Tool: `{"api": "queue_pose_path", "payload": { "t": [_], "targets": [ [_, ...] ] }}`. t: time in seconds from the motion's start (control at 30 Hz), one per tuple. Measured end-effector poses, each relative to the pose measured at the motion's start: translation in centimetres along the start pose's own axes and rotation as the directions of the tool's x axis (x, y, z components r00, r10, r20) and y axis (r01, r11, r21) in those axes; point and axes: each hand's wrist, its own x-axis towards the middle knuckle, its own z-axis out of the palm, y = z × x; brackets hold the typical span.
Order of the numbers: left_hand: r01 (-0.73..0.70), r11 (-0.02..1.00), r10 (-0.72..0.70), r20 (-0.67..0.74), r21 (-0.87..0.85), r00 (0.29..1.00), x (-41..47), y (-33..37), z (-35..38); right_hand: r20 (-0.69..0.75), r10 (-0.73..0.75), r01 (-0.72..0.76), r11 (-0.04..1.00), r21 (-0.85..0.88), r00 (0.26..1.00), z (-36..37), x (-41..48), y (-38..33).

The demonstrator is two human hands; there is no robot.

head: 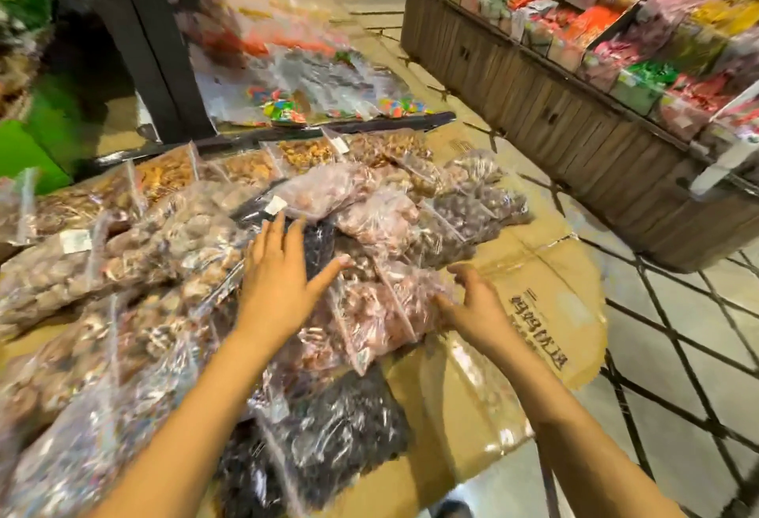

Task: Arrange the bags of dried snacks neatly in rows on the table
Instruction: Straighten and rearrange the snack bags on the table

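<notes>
Several clear bags of dried snacks lie on a table covered with flattened cardboard [534, 271]. My left hand [283, 275] hovers flat, fingers spread, over a dark bag [318, 242] in the middle of the pile. My right hand [476, 304] touches the right edge of a bag of pinkish-brown snacks [382, 312], fingers curled against its side. A bag of dark dried fruit [341, 431] lies nearest me. Pale pink bags [328, 189] are stacked behind the hands. Rows of golden-brown bags [246, 166] stand along the far edge.
A wooden display stand [554, 107] full of colourful candy packets is at the right, across a tiled aisle [677, 333]. A dark post [139, 37] rises behind the table. More bags and candies [312, 82] lie on a further surface. Green boards [37, 135] sit at the left.
</notes>
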Motion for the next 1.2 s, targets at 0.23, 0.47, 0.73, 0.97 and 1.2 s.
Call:
{"api": "queue_pose_path", "payload": {
  "t": [0.23, 0.47, 0.73, 0.97, 1.2],
  "targets": [
    [0.299, 0.954, -0.298, -0.136, -0.009, 0.945, 8.7, 2.0, 1.5, 0.21, -0.181, 0.183, 0.983, 0.01, 0.961, -0.6, 12.1, -0.9],
    [0.577, 0.779, -0.607, -0.062, -0.245, 0.792, 13.5, 3.3, 3.5, 0.346, -0.351, 0.408, 0.907, -0.106, 0.87, 1.0, 18.6, -1.9],
    [0.674, 0.726, -0.681, 0.008, 0.136, 0.732, 13.1, 4.2, 3.3, 0.39, -0.417, 0.528, 0.814, -0.242, 0.821, 2.8, 17.6, -3.0],
    [0.703, 0.705, -0.709, -0.115, -0.093, 0.696, 11.7, 4.2, 5.0, 0.389, -0.406, 0.503, 0.843, -0.189, 0.827, 2.8, 18.2, -3.1],
    [0.652, 0.727, -0.687, -0.261, -0.216, 0.679, 10.6, 4.2, 5.4, 0.332, -0.381, 0.46, 0.865, -0.203, 0.863, 2.4, 18.0, -3.7]
  ]
}}
